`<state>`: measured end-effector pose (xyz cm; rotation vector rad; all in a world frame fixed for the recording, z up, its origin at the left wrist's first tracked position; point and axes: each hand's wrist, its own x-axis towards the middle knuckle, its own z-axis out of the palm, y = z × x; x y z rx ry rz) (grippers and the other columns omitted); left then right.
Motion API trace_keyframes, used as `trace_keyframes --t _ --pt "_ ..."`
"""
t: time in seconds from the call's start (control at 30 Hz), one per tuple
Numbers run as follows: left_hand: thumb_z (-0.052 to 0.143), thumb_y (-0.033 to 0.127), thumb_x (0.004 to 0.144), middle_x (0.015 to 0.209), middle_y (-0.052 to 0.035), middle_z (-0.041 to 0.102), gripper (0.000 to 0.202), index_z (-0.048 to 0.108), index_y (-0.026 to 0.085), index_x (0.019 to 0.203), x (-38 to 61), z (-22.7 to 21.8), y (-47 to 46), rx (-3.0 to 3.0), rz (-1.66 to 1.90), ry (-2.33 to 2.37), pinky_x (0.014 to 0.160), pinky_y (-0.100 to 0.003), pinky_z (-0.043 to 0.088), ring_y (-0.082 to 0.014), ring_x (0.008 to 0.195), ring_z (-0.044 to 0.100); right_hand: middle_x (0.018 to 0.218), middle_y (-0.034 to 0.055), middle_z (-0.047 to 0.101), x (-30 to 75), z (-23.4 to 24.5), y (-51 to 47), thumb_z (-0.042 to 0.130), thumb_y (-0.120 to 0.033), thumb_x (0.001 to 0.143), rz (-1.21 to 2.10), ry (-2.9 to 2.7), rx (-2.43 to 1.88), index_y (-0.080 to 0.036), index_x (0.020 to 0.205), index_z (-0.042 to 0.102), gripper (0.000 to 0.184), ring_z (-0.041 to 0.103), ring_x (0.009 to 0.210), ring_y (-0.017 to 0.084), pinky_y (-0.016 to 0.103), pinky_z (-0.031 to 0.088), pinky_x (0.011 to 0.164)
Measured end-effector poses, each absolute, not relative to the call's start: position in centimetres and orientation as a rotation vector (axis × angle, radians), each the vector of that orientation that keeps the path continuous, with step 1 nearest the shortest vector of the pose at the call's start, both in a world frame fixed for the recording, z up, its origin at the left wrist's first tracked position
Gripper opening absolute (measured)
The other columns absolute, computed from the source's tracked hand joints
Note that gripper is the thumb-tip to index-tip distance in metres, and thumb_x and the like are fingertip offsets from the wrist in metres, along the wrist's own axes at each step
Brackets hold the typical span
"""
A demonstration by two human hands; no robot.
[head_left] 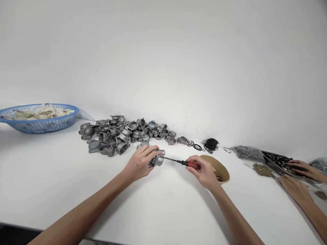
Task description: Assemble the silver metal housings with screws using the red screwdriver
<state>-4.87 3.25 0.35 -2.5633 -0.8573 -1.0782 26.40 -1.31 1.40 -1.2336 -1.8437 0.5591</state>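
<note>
My left hand point(141, 160) is closed around a grey metal casting point(158, 161), a small cup-shaped part, above the white table. In my right hand point(204, 170) is a screwdriver point(190, 164) with a red and black handle. Its thin shaft points left, and the tip meets the side of the casting; the exact contact spot is too small to make out. Behind my left hand lies a pile of similar grey castings point(125, 134). Partly hidden by my right hand, a tan bowl point(223, 166) holds small brass-coloured pieces point(218, 176).
Black rubber rings point(211, 144) lie along the wall. A blue basket point(43, 126) of whitish pieces stands far left. To the right are a plastic bag point(249, 154), a heap of small brass-coloured parts point(263, 170) and another person's hands point(296, 189) at a tray of dark parts.
</note>
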Motion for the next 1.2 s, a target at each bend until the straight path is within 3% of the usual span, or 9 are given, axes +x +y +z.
trace_keyframes --t 0.13,0.2,0.3,0.4,0.53,0.7,0.83,1.0,1.2 --pt "0.060 0.006 0.079 0.131 -0.0094 0.060 0.053 0.053 0.023 0.128 -5.1 0.2 3.4 -2.557 -1.033 -0.777 0.086 -0.041 0.049 -0.0263 0.103 0.057 0.078 0.0060 0.069 26.7 1.3 -1.0 0.052 -0.048 0.096 0.601 -1.895 -1.329 -0.021 0.098 0.074 0.035 0.056 0.063 0.018 0.030 0.041 0.056" --pt "0.059 0.005 0.079 0.132 -0.0096 0.061 0.054 0.052 0.024 0.129 -5.0 0.1 3.4 -2.552 -1.013 -0.776 0.085 -0.041 0.049 -0.0264 0.102 0.057 0.083 0.0068 0.069 26.7 1.3 -1.0 0.046 -0.048 0.099 0.616 -1.927 -1.296 -0.020 0.095 0.072 0.038 0.056 0.065 0.018 0.031 0.042 0.059" --pt "0.058 0.005 0.078 0.131 -0.0100 0.061 0.056 0.053 0.024 0.130 -4.9 0.0 3.4 -2.558 -0.992 -0.805 0.084 -0.041 0.050 -0.0257 0.099 0.058 0.099 0.0076 0.065 26.5 1.2 -1.3 0.056 -0.045 0.095 0.609 -1.905 -1.217 -0.022 0.103 0.064 0.025 0.058 0.074 0.019 0.030 0.045 0.063" --pt "0.060 0.005 0.077 0.130 -0.0109 0.061 0.057 0.054 0.024 0.131 -5.0 -0.3 3.5 -2.555 -0.968 -0.838 0.084 -0.041 0.051 -0.0256 0.097 0.059 0.092 0.0049 0.064 26.5 1.0 -1.3 0.064 -0.042 0.090 0.660 -1.835 -1.226 -0.024 0.105 0.059 0.025 0.059 0.073 0.019 0.029 0.044 0.061" --pt "0.058 0.004 0.078 0.131 -0.0112 0.061 0.058 0.053 0.024 0.132 -5.1 -1.0 3.8 -2.549 -0.944 -0.819 0.085 -0.043 0.051 -0.0278 0.104 0.058 0.086 0.0054 0.067 26.7 0.7 -1.0 0.060 -0.046 0.092 0.637 -1.827 -1.314 -0.022 0.101 0.067 0.026 0.058 0.073 0.020 0.030 0.042 0.062" --pt "0.054 0.001 0.079 0.130 -0.0109 0.062 0.058 0.054 0.024 0.133 -5.0 -1.5 4.0 -2.549 -0.836 -0.802 0.079 -0.040 0.051 -0.0263 0.098 0.059 0.066 0.0002 0.055 26.7 1.1 -1.0 0.047 -0.048 0.098 0.664 -1.946 -1.339 -0.020 0.085 0.066 0.037 0.041 0.056 0.014 0.028 0.028 0.054" --pt "0.057 0.004 0.079 0.130 -0.0125 0.061 0.055 0.055 0.022 0.131 -5.1 -1.5 4.1 -2.565 -0.860 -0.822 0.080 -0.041 0.051 -0.0270 0.098 0.060 0.067 -0.0033 0.048 26.3 1.4 -1.5 0.057 -0.045 0.094 0.677 -1.915 -1.273 -0.022 0.099 0.058 0.024 0.041 0.060 0.014 0.026 0.030 0.057" --pt "0.058 0.004 0.080 0.129 -0.0116 0.063 0.056 0.055 0.024 0.131 -5.4 -1.6 4.3 -2.537 -0.888 -0.785 0.082 -0.042 0.051 -0.0275 0.100 0.061 0.066 -0.0037 0.043 26.0 1.1 -1.6 0.061 -0.046 0.091 0.762 -1.848 -1.202 -0.020 0.085 0.054 0.028 0.036 0.059 0.012 0.026 0.026 0.055" --pt "0.054 0.002 0.084 0.130 -0.0078 0.065 0.057 0.055 0.029 0.135 -5.6 -0.9 4.0 -2.464 -0.892 -0.771 0.085 -0.042 0.049 -0.0251 0.100 0.063 0.056 -0.0067 0.036 26.0 1.7 -1.4 0.059 -0.056 0.089 1.142 -1.707 -1.161 -0.020 0.078 0.052 0.039 0.021 0.050 0.008 0.024 0.015 0.047"
